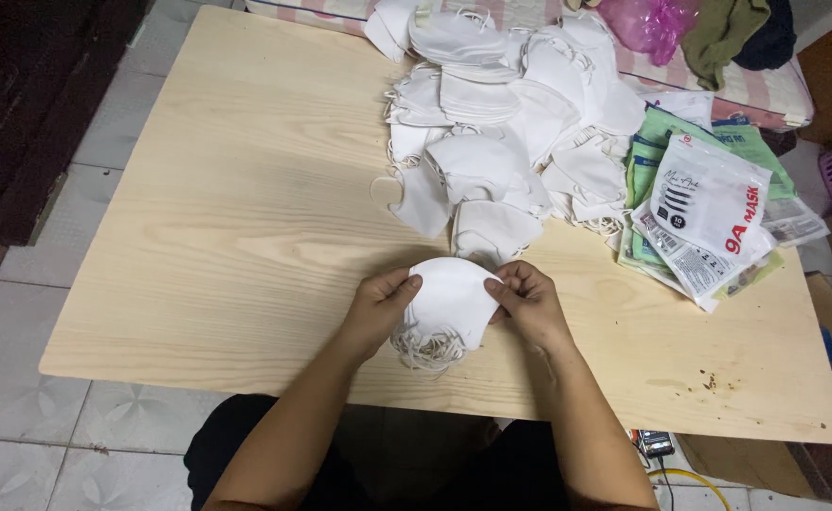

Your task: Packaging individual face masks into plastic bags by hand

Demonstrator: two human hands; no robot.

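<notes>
Both hands (378,308) (527,303), white mask (449,298) between (edges pinched)

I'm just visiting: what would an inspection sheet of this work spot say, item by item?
Surface: pale wooden table, a few dark crumbs near its right front corner.
Job's things: folded white masks held between both hands, ear loops bunched below.
Clutter: heap of white masks; stack of printed pouches to its right.
Hands: left hand and right hand pinch the masks' edges.
Cables: yellow cable on the floor by a small device.
Surroundings: tiled floor; pink bag; clothes on striped bedding.
</notes>
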